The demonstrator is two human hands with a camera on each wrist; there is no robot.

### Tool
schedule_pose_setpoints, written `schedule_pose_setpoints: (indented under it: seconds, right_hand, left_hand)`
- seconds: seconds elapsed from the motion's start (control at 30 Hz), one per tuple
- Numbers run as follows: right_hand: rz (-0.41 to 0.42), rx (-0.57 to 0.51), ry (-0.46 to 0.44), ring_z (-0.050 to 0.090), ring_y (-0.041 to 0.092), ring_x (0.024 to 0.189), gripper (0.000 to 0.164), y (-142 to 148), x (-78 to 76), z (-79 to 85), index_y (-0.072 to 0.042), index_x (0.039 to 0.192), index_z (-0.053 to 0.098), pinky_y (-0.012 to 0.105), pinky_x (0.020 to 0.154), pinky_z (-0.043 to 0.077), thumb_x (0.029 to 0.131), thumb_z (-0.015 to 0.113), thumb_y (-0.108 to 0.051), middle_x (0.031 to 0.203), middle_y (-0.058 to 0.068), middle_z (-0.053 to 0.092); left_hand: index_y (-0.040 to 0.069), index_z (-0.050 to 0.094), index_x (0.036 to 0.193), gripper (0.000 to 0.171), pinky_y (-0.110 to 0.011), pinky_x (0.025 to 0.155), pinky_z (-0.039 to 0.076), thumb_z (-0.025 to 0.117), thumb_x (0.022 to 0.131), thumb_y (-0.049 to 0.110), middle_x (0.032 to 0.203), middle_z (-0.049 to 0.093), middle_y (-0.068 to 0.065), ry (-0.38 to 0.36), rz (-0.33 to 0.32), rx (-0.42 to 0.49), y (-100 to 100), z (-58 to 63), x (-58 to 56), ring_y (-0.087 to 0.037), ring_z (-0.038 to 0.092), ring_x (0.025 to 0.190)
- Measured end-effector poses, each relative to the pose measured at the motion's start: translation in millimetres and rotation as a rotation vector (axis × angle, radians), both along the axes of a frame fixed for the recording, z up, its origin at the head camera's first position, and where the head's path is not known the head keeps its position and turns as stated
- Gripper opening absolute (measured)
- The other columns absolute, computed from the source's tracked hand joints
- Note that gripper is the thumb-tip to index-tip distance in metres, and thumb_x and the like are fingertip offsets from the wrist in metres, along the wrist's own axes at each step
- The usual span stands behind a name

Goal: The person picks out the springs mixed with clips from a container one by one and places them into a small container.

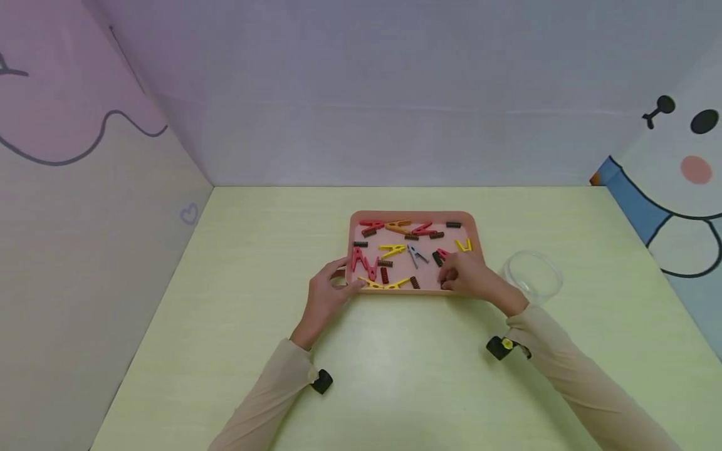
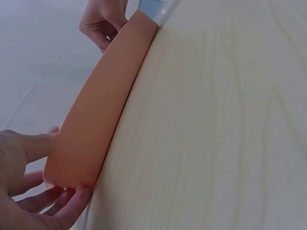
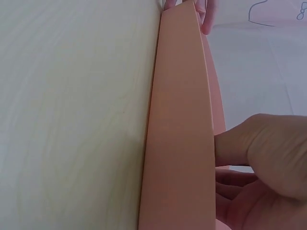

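A shallow pink tray (image 1: pixel 417 292) holds several small plastic clips in red, yellow, orange and grey, among them a grey clip (image 1: pixel 417 253) near the middle. Dark and brown ridged pieces like short coils lie between them, one brown coil piece (image 1: pixel 415 282) by the front wall. My left hand (image 1: pixel 329 294) grips the tray's front left corner, thumb at the rim and fingers against the outer wall. Over the front right part, my right hand (image 1: pixel 468 275) reaches in with bent fingers, close to a dark coil piece (image 1: pixel 437 259). I cannot tell whether its fingertips pinch anything.
A clear round container (image 1: pixel 533 275) stands on the pale wooden table (image 1: pixel 406 363), right of the tray and close to the right forearm. Behind the table rises a pale wall (image 1: pixel 395 113), with printed panels at both sides. Each wrist carries a small black camera.
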State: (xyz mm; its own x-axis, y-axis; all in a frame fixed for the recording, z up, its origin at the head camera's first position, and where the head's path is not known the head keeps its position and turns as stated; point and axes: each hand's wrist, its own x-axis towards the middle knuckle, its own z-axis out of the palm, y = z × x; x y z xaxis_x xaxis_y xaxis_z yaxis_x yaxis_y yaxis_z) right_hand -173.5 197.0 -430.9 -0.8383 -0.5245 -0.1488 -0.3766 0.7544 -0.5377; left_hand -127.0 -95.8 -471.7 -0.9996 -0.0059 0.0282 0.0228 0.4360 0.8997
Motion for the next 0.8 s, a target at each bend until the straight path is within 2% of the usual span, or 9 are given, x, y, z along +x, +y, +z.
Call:
schedule_pose_setpoints:
  seconds: [0.3,0.5,0.8]
  right_hand:
    - [0.018,0.001,-0.018,0.052,0.013,0.062,0.007,-3.3,-3.9,1.3,-0.002,0.077,0.072,0.026,0.056,0.047,0.074,0.077,0.001,0.071,0.004,0.063]
    - [-0.003,-0.011,-0.004,0.052,0.013,0.063,0.008,1.7,-3.8,-2.4,-0.004,0.076,0.072,0.026,0.056,0.046,0.073,0.079,-0.002,0.072,0.003,0.062]
    - [0.003,-0.133,0.044,0.053,0.020,0.072,0.007,6.5,1.1,2.5,-0.004,0.080,0.072,0.029,0.062,0.048,0.074,0.076,-0.001,0.077,0.004,0.061]
  left_hand:
    - [0.008,0.056,0.130,0.057,-0.032,0.079,0.054,0.077,0.079,0.022,0.129,0.056,-0.008,-0.019,0.010,0.007,0.3,-3.3,-0.6,-0.024,0.058,0.107]
    - [0.007,0.056,0.130,0.057,-0.033,0.077,0.055,0.078,0.079,0.021,0.128,0.056,-0.009,-0.010,-0.002,0.015,2.2,-2.9,0.3,-0.026,0.058,0.107]
    - [0.008,0.056,0.130,0.058,-0.031,0.078,0.054,0.077,0.079,0.023,0.128,0.056,-0.008,-0.010,0.007,0.005,0.2,-3.4,0.9,-0.023,0.058,0.106]
